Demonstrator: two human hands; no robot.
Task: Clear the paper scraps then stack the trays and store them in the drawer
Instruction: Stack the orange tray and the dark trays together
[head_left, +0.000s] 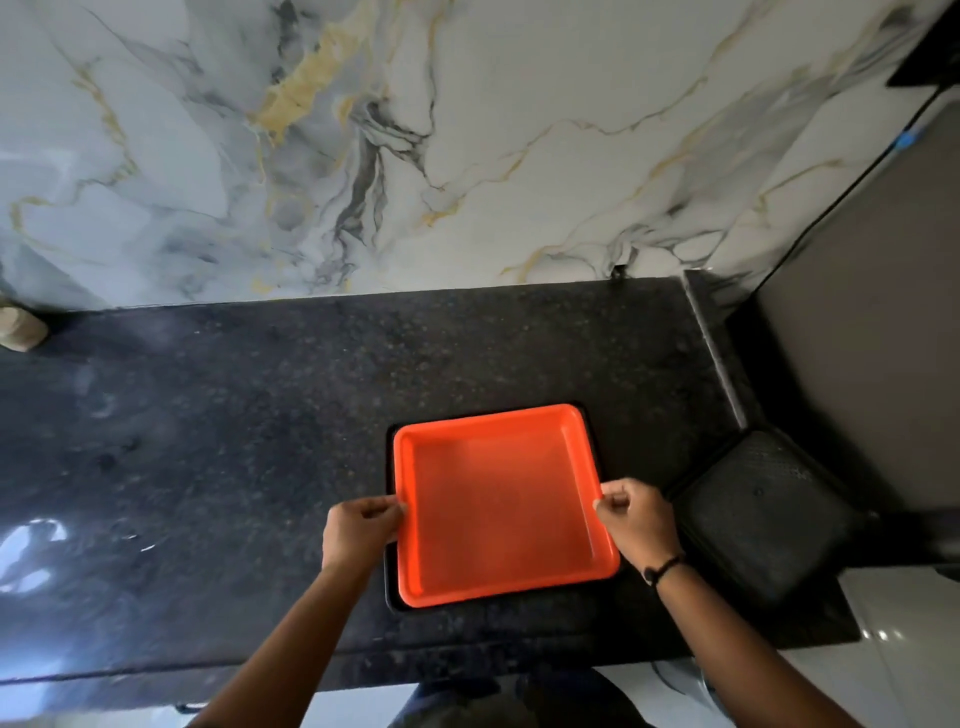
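Note:
An empty orange square tray (498, 504) sits on top of a black tray (390, 587), whose dark rim shows only at the left and far edges. Both rest on the black speckled counter (234, 467), near its front edge. My left hand (361, 527) pinches the orange tray's left rim. My right hand (636, 519), with a dark band on the wrist, grips the right rim. No paper scraps are visible on the trays or the counter.
A dark square bin or stool top (763, 519) stands just right of the counter, below its level. The marble wall (415, 156) rises behind. A small beige object (21, 325) sits at the far left back. A grey panel (872, 338) stands at right.

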